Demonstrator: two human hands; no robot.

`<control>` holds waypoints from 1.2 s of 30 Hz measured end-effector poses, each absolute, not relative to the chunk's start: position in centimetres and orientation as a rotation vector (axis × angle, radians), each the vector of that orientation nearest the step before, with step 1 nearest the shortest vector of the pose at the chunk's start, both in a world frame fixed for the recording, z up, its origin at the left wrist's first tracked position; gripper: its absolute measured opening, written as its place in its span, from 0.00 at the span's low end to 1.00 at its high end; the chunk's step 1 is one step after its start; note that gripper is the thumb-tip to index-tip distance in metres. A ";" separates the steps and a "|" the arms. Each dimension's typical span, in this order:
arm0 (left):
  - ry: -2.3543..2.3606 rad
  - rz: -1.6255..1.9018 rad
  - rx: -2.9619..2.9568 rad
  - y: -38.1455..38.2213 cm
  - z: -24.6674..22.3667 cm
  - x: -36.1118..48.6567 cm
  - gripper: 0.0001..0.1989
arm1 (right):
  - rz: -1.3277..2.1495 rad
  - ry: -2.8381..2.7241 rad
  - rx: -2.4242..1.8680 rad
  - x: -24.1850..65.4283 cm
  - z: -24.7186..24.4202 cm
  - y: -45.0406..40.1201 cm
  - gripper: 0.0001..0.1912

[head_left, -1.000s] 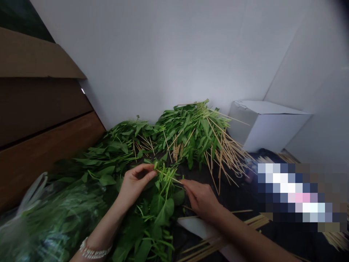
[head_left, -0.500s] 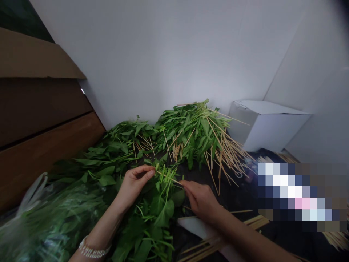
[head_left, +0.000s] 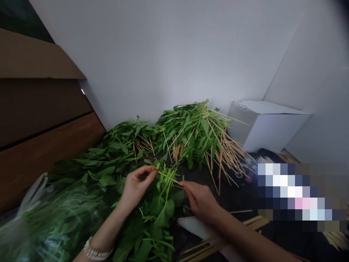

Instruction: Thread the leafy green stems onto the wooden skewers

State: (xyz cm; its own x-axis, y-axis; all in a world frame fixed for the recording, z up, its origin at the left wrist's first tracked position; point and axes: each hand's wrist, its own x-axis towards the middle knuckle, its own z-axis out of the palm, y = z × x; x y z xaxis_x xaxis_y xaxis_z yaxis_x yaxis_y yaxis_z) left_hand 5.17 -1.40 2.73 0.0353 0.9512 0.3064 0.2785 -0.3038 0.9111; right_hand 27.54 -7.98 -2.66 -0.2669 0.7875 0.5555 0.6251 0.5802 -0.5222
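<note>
A thin wooden skewer point(head_left: 174, 181) runs through a row of green stems whose leafy greens point(head_left: 162, 211) hang down toward me. My right hand point(head_left: 202, 199) is closed on the skewer's right part, thumb and fingers pinched. My left hand point(head_left: 139, 182), a beaded bracelet on its wrist, pinches at the left end of the row; whether it grips the skewer tip or a stem is hidden by the fingers. Beyond my hands lies a heap of skewered greens point(head_left: 188, 125), with many bare skewer ends point(head_left: 231, 154) sticking out to the right.
A clear plastic bag of greens point(head_left: 62, 222) sits at the lower left, below a cardboard box point(head_left: 35, 98). Loose skewers point(head_left: 200, 251) lie near my right forearm. A white box point(head_left: 275, 127) stands against the wall at the right. One patch at the right is pixelated.
My left hand has shifted very slightly right along the row of stems, and its forearm has moved a little right. My right hand and the skewer look almost unmoved.
</note>
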 end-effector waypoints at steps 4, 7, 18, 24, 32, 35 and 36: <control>1.246 1.302 1.638 -1.6 2.8 5.4 0.17 | 0.256 -1.992 -1.127 27.5 -2.6 -7.9 0.16; 1.231 1.269 1.581 -1.6 2.9 5.3 0.19 | 0.241 -1.985 -1.121 27.5 -2.5 -7.9 0.16; 1.198 1.191 1.498 -1.3 3.1 4.8 0.18 | 0.222 -2.015 -1.125 27.6 -3.1 -7.8 0.17; 1.165 1.136 1.563 -1.8 3.3 5.4 0.16 | 0.219 -2.043 -1.120 27.4 -2.7 -7.9 0.18; 1.216 1.373 1.494 -1.0 3.5 4.1 0.14 | 0.214 -2.041 -1.173 27.6 -2.1 -7.7 0.15; 1.207 1.471 1.445 -0.9 3.8 3.7 0.18 | 0.307 -1.978 -1.180 28.1 -1.7 -7.4 0.12; 1.185 1.455 1.456 -0.9 3.8 3.7 0.21 | 0.337 -1.926 -1.183 28.3 -1.5 -7.3 0.12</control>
State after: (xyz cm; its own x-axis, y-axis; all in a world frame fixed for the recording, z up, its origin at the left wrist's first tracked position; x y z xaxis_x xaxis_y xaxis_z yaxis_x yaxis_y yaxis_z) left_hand 3.71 -0.88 3.81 -0.0740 0.9509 0.3004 0.1018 -0.2924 0.9509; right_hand 28.31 -7.31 -1.51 -0.2113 0.8338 0.5101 0.6108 0.5200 -0.5971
